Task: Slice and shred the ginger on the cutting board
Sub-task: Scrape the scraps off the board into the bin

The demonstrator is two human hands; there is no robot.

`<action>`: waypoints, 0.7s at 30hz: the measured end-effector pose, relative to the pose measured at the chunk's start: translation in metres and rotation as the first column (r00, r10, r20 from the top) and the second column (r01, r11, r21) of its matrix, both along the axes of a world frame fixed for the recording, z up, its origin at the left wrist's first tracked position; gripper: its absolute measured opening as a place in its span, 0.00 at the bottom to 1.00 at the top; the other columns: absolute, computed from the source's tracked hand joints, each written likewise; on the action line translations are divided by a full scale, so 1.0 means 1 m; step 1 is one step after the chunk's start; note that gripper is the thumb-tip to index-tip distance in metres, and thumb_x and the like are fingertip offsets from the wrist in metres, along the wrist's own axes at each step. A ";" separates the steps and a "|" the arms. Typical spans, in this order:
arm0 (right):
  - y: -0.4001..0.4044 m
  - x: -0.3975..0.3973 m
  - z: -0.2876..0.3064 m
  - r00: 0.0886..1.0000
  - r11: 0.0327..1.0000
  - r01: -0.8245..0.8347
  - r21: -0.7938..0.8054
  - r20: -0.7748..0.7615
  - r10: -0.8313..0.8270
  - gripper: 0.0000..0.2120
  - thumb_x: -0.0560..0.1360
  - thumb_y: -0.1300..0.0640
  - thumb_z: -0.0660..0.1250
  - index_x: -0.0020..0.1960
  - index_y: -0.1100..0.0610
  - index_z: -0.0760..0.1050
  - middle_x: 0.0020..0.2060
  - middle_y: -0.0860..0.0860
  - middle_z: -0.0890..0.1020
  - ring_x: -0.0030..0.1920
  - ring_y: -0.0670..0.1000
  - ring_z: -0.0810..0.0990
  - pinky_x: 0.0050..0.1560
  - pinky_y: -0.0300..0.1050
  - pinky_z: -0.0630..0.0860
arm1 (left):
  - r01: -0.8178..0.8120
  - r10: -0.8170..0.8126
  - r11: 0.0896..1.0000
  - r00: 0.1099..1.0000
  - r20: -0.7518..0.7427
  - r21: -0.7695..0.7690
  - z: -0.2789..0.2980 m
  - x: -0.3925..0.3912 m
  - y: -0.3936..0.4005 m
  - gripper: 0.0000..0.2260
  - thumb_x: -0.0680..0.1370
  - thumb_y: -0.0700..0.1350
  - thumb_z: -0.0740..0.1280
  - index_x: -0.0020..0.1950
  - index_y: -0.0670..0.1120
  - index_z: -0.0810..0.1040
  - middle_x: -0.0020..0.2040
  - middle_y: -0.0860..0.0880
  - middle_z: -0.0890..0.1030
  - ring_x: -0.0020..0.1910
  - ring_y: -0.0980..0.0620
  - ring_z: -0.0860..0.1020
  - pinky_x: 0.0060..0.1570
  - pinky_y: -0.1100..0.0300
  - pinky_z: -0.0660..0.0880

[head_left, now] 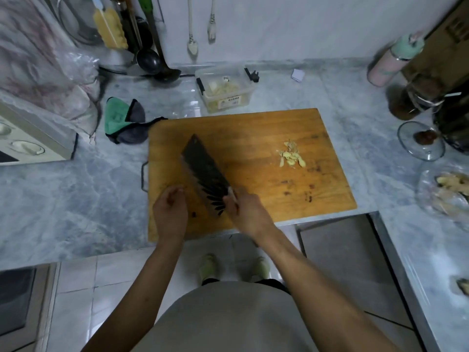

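Note:
A wooden cutting board [253, 128] lies on the marble counter. My right hand [247, 212] grips the handle of a dark cleaver [203, 171], whose blade points away to the upper left over the board's left half. My left hand [170, 207] sits just left of the blade with its fingers curled, pinching a small pale ginger piece [179, 190] that is mostly hidden by the fingertips. A small pile of ginger slices [291, 156] lies on the right part of the board, apart from both hands.
A clear plastic box [225, 87] with pale pieces stands behind the board. A green and grey cloth [124, 120] lies at the board's back left corner. A glass lid [420, 141], jars and a glass bowl [446, 191] crowd the right side. A white appliance [30, 138] stands at left.

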State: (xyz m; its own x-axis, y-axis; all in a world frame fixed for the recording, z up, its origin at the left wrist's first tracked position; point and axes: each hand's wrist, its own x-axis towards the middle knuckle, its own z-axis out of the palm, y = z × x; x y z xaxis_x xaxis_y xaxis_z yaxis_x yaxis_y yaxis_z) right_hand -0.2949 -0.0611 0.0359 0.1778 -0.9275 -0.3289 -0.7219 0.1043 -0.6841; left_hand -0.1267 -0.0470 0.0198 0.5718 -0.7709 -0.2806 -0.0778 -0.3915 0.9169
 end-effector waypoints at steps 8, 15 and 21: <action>-0.010 -0.105 -0.012 0.991 0.991 0.131 0.015 -0.030 -0.131 0.13 0.84 0.52 0.60 0.57 0.62 0.74 0.44 0.57 0.81 0.43 0.58 0.80 0.40 0.45 0.71 | -0.069 0.069 0.998 0.996 -0.052 0.010 0.000 -0.038 -0.007 0.09 0.81 0.39 0.63 0.54 0.44 0.83 0.45 0.60 0.80 0.43 0.68 0.76 0.50 0.72 0.73; -0.048 -0.100 -0.002 0.996 0.996 0.091 -0.026 0.024 -0.090 0.13 0.85 0.50 0.57 0.55 0.60 0.70 0.43 0.53 0.75 0.42 0.53 0.76 0.42 0.45 0.68 | -0.123 0.124 0.992 0.988 -0.095 0.013 -0.001 -0.062 -0.007 0.08 0.81 0.40 0.64 0.48 0.49 0.82 0.48 0.53 0.84 0.51 0.61 0.79 0.62 0.61 0.72; -0.113 -0.004 -0.008 0.999 0.999 -0.031 -0.040 0.021 0.032 0.15 0.87 0.50 0.53 0.49 0.61 0.68 0.36 0.51 0.71 0.30 0.47 0.68 0.27 0.39 0.61 | -0.087 0.085 0.996 0.995 -0.057 -0.037 0.011 -0.045 -0.045 0.09 0.81 0.40 0.64 0.46 0.51 0.81 0.45 0.55 0.83 0.48 0.59 0.79 0.56 0.63 0.75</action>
